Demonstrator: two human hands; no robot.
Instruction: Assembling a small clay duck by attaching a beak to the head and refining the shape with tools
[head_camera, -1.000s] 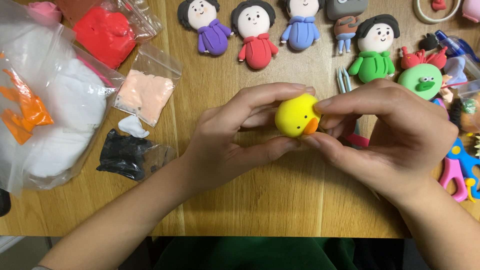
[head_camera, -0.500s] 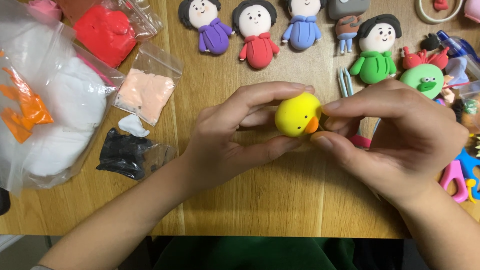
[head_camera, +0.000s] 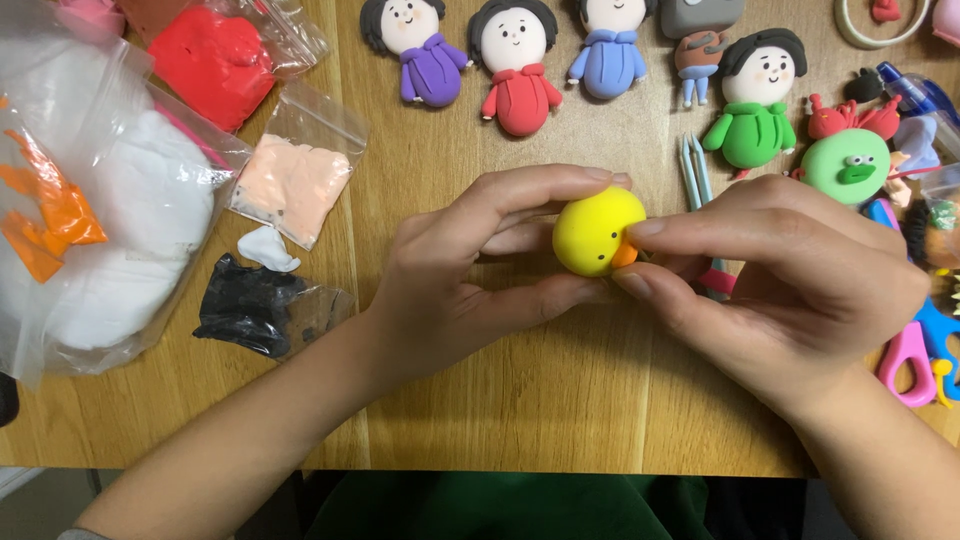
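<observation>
your left hand (head_camera: 470, 280) cups the round yellow clay duck head (head_camera: 592, 232) between thumb and curled fingers, just above the wooden counter (head_camera: 560, 400). your right hand (head_camera: 790, 280) pinches its small orange clay beak (head_camera: 625, 256), fingers closed on it. clay dolls (head_camera: 515, 60) lie beyond.

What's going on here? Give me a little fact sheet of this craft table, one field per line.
Surface: wooden table
Left hand: grips yellow clay duck head between thumb and fingers
Right hand: thumb and forefinger pinch at the orange beak
Top row: clay dolls in purple, red, blue, green
Left side: bags of white clay, red clay, peach clay, black clay
Right side: green frog face
</observation>
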